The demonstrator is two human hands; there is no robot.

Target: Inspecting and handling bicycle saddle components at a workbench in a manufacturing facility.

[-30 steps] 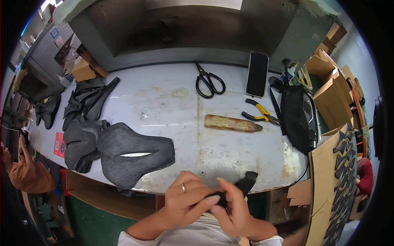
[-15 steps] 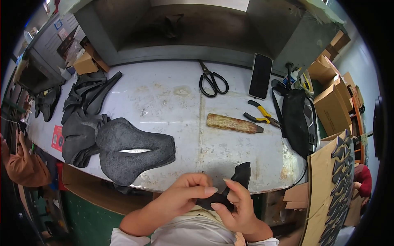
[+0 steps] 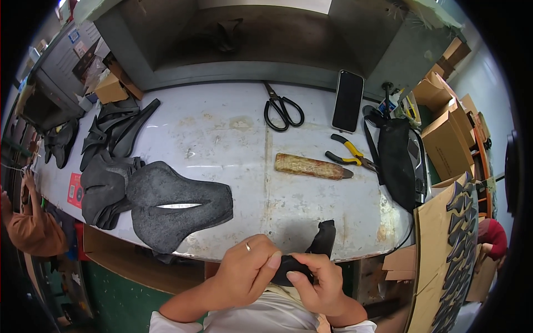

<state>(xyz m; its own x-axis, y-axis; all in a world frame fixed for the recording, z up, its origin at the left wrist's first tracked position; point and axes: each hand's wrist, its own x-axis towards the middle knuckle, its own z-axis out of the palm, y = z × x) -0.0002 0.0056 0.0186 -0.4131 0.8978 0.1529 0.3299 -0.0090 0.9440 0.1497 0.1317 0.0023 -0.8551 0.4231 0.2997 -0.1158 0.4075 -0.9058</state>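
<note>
Near the front edge of the table, both hands grip a black leather-like piece that resembles a shoe upper (image 3: 322, 240). My left hand (image 3: 248, 270) is closed, with thumb and curled forefinger pinching the piece's near left edge. My right hand (image 3: 319, 280) pinches its near part between thumb and fingers. One narrow end sticks up beyond the right hand; the fingers cover some of the rest. Left of the hands lies a flat dark-grey piece (image 3: 166, 222) with a slit, beside a stack of similar dark pieces (image 3: 105, 188).
Scissors (image 3: 282, 114), a phone (image 3: 348, 101), yellow-black pliers (image 3: 351, 151) and a worn tool with a tan handle (image 3: 308, 166) lie on the table (image 3: 222, 139). A black pouch (image 3: 395, 161) sits at right. Dark pieces line a cardboard sheet (image 3: 425, 244). A grey metal box (image 3: 239, 72) stands behind.
My left hand has turned and curled into a tighter pinch, moving against the right hand's fingers. The black piece is folded more between the hands. The view has shifted slightly.
</note>
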